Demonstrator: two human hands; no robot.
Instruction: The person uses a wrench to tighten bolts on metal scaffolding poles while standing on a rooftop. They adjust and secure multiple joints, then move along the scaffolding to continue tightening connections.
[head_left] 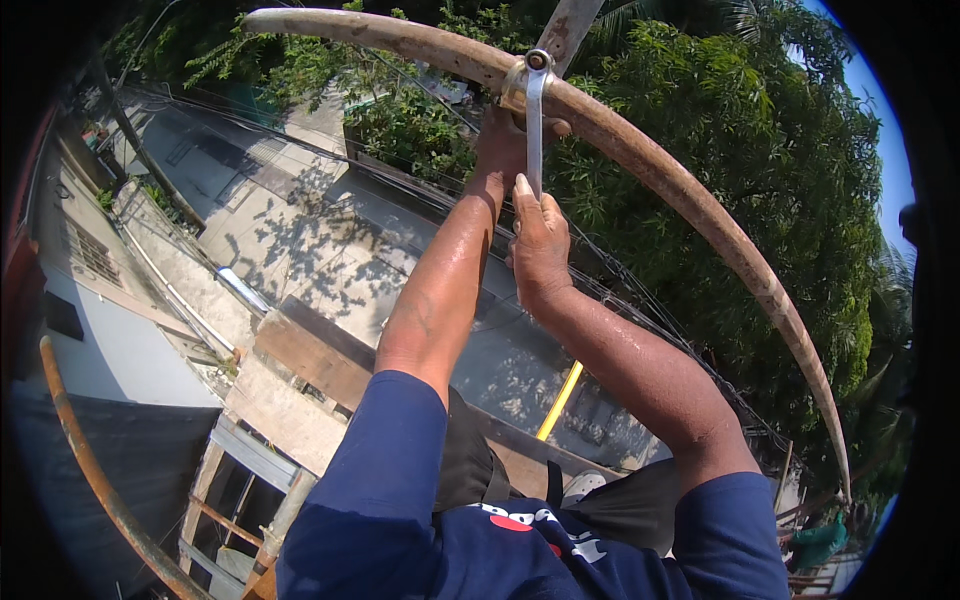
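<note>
Gripping silver flat metal wrench (535, 125) with right hand (541, 243), fingers curled; ring end (538, 60) above that hand, at brass-coloured metal clamp (514, 90) on rust-brown curved pipe (680, 187). Left hand (502, 146) just under clamp, hold unclear. Poorly seated wrench could slip, fall.

The right hand (541, 250) grips a wrench (535, 135) at a metal clamp (514, 90).

The left hand (502, 142) is partly hidden behind the wrench (535, 130), whose lower end the right hand (542, 245) covers. The top edge cuts off a slanting pole (570, 28).
</note>
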